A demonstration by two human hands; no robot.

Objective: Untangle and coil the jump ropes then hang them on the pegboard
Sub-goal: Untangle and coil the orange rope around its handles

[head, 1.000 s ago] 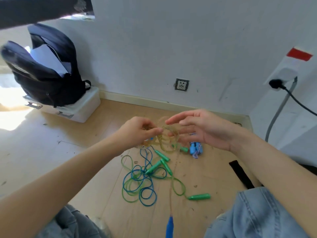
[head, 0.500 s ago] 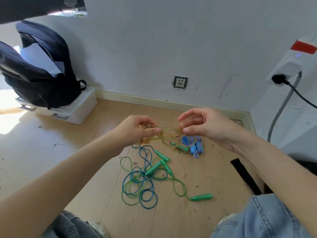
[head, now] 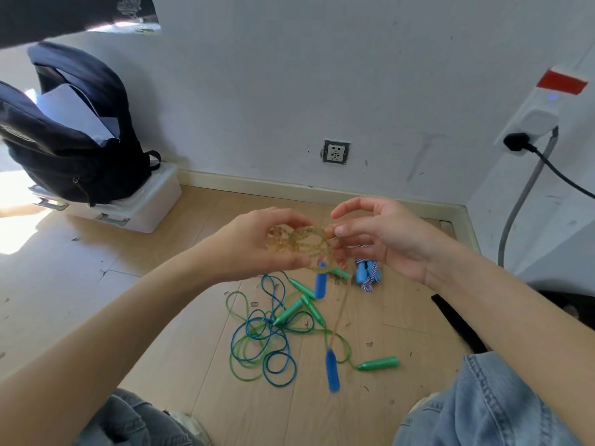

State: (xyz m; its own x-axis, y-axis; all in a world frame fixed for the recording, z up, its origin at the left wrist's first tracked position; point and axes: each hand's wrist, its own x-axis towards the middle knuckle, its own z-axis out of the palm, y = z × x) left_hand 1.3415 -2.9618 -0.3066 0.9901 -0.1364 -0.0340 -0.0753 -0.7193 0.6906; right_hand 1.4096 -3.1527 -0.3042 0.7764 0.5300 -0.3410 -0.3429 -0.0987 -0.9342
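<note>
Two blue handles have swung into sight since half a second ago: one blue handle (head: 320,280) hangs just below the coil, and a second blue handle (head: 332,370) dangles lower on a thin amber strand, over the floor. My hands have barely shifted otherwise.

My left hand (head: 257,244) grips the amber rope coil (head: 301,244) from the left, fingers curled round its loops and thumb underneath. My right hand (head: 383,236) comes in from the right, thumb and fingertip pinching the coil's right edge, the index finger arched above it and touching nothing. The coil sits between both hands, held up in the air above the wooden floor (head: 96,284).

Down on the floor, directly under my hands, the green rope (head: 238,317) and the blue rope (head: 277,365) lie tangled together in loose loops. Green handles (head: 289,312) cross one another in the middle of the heap, and one more green handle (head: 378,363) lies off to the right at the end of its cord. Beyond that, near my right wrist, a blue-and-white braided rope (head: 368,278) with pale blue handles lies bunched up.

Over to the left a dark backpack (head: 74,149) rests on a white plastic box (head: 141,204) against the wall. A wall socket (head: 335,151) sits above the skirting board, and a power strip (head: 534,120) with a black plug hangs at the right. My denim knees (head: 492,403) frame the bottom.
</note>
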